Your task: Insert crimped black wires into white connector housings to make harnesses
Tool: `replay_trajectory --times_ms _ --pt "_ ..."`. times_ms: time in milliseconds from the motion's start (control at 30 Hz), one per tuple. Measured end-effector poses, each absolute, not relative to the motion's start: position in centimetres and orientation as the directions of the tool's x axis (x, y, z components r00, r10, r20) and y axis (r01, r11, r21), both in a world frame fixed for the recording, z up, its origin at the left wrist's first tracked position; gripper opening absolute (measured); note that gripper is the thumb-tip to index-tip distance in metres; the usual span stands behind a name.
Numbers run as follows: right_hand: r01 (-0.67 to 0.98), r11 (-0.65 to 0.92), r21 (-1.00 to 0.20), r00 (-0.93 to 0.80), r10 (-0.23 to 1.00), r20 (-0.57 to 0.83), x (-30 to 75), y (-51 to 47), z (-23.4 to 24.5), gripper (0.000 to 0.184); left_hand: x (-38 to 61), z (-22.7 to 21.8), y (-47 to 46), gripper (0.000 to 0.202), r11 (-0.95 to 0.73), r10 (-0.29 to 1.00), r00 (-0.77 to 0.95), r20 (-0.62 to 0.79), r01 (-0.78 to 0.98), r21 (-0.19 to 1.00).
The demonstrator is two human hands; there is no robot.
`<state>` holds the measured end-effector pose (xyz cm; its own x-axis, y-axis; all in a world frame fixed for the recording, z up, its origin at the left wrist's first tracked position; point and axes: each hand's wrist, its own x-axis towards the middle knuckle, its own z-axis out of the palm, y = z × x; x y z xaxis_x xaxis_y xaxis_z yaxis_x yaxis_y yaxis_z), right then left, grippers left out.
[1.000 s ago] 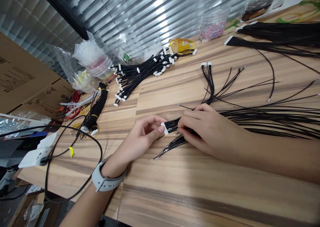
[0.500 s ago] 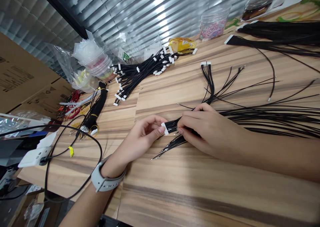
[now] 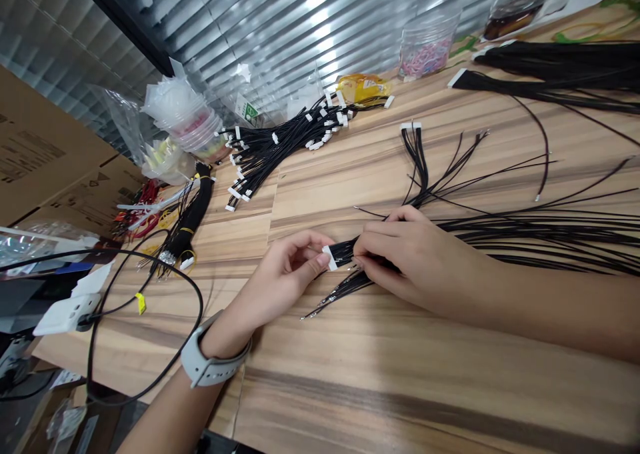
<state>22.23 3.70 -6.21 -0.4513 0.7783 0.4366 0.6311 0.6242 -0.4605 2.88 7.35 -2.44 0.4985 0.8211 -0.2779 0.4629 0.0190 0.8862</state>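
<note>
A white connector (image 3: 331,258) sits between the thumb and fingers of my left hand (image 3: 295,267). Black wires (image 3: 345,252) run from it to the right, under my right hand (image 3: 405,254). The fingertips of my right hand are pinched on a wire close behind the connector; the very tip is hard to make out. Below them, several loose wire ends with metal crimp terminals (image 3: 327,299) point to the lower left. More long black wires (image 3: 540,234) stretch off to the right. Just above my right hand stands a short harness with a white connector (image 3: 411,127).
A pile of short black cables with white plugs (image 3: 285,141) lies further back. Left of it are stacked plastic tubs (image 3: 193,124) and a tied black cable bundle (image 3: 193,217). A power cord (image 3: 197,327) loops beside a white socket strip (image 3: 67,314). A jar (image 3: 430,44) stands by the blinds.
Both hands keep nearly the same place and hold. The right fingertips have shifted very slightly left along the wires, and the view has moved a little.
</note>
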Motion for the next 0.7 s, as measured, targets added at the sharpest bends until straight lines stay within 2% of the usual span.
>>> replay_trajectory --times_ms 333,700 --pt "0.614 0.645 -0.455 -0.469 0.762 0.447 22.27 3.66 -6.06 0.022 3.16 -2.38 7.32 0.015 0.056 0.820 0.489 -0.298 0.448 0.892" --pt "0.558 0.586 -0.587 -0.455 0.808 0.373 22.40 3.75 -5.71 0.015 3.20 -2.31 7.23 0.013 0.063 0.817 0.492 -0.301 0.442 0.895"
